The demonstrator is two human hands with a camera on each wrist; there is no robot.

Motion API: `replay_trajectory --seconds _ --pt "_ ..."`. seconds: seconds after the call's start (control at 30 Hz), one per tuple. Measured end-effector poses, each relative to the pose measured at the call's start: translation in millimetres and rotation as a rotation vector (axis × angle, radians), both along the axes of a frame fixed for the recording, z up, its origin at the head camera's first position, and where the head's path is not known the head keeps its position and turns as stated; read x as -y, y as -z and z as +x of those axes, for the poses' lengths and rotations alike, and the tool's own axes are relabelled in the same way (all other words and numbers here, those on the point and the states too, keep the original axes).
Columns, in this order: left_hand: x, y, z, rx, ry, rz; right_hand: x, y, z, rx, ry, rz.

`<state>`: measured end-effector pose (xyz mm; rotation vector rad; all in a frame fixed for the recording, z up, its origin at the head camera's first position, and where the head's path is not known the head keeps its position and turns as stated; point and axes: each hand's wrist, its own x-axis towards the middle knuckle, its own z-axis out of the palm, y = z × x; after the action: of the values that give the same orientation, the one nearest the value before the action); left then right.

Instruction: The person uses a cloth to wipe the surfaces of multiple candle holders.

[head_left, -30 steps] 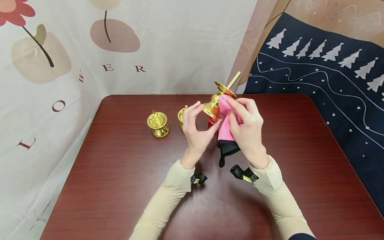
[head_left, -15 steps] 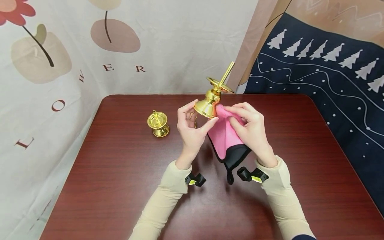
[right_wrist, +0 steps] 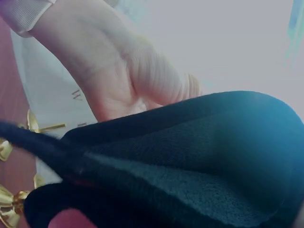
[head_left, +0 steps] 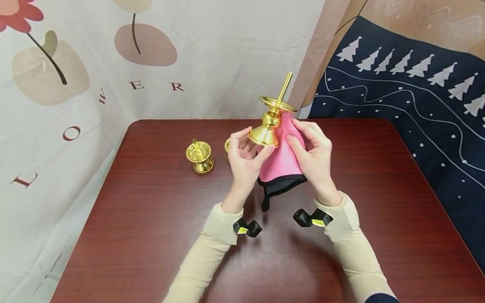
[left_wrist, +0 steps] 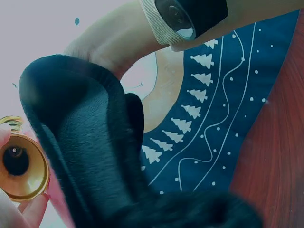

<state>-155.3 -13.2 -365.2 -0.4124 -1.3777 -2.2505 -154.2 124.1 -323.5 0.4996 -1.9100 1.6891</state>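
My left hand [head_left: 247, 158] grips the flared base of a gold candlestick [head_left: 264, 134] between thumb and fingers. It is held up off the table, its spike tilted up to the right. A pink mitt [head_left: 282, 162] with a black cuff and hanging loop is pinched in my right hand [head_left: 312, 145]. Its upper end lies against the right side of the stem, just below the drip plate. In the left wrist view the hollow underside of the candlestick [left_wrist: 35, 183] shows at the left edge, while the mitt's black opening [left_wrist: 90, 128] covers much of the frame.
Another gold candlestick [head_left: 199, 156] stands upright on the dark red wooden table [head_left: 159, 219], to the left. Part of a further gold candlestick [head_left: 227, 145] shows behind my left hand. A printed white cloth [head_left: 227, 59] hangs behind the table.
The candlestick has risen and turned more upright in my left hand. My right hand brings the mitt down off the drip plate area, then back up against the stem.
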Motion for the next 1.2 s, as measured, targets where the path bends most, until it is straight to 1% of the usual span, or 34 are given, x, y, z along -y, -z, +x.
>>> replay_trajectory --seconds 0.1,0.23,0.33,0.4,0.47,0.5,0.6,0.67,0.77,0.83,0.9,1.03,1.2 --pt "0 0.2 -0.6 0.028 0.025 0.057 -2 -0.1 1.1 0.016 -0.024 0.046" --pt "1 -0.2 -1.1 0.042 0.051 0.127 -8 1.8 3.4 0.058 -0.068 0.169" --pt "2 -0.2 -0.9 0.046 0.07 0.14 -15 3.2 4.4 0.1 -0.078 0.277" --pt "3 0.4 -0.7 0.054 0.079 0.135 -19 3.5 3.9 0.144 -0.075 0.31" --pt "3 0.8 -0.3 0.067 0.09 0.134 -21 3.6 1.8 0.195 -0.078 0.29" --pt "3 0.9 -0.2 0.072 0.095 0.13 -22 3.4 0.3 0.221 -0.08 0.261" --pt "3 0.5 0.4 0.086 0.125 0.12 -20 1.3 -4.3 0.287 -0.092 0.119" --pt "3 0.3 0.9 0.094 0.149 0.092 -19 -0.9 -6.8 0.328 -0.098 0.025" --pt "3 0.0 0.7 0.105 0.171 0.049 -19 -5.5 -9.3 0.406 -0.123 -0.066" --pt "4 -0.3 0.1 0.111 0.173 0.033 -19 -7.7 -10.6 0.453 -0.145 -0.069" --pt "4 -0.6 -0.3 0.118 0.171 0.034 -20 -8.6 -11.8 0.484 -0.169 -0.044" --pt "5 0.1 -0.7 0.123 0.154 0.059 -21 -7.8 -13.1 0.488 -0.217 0.053" --pt "5 2.6 -3.3 0.095 0.115 0.093 -27 -5.6 -9.9 0.507 -0.295 0.177"
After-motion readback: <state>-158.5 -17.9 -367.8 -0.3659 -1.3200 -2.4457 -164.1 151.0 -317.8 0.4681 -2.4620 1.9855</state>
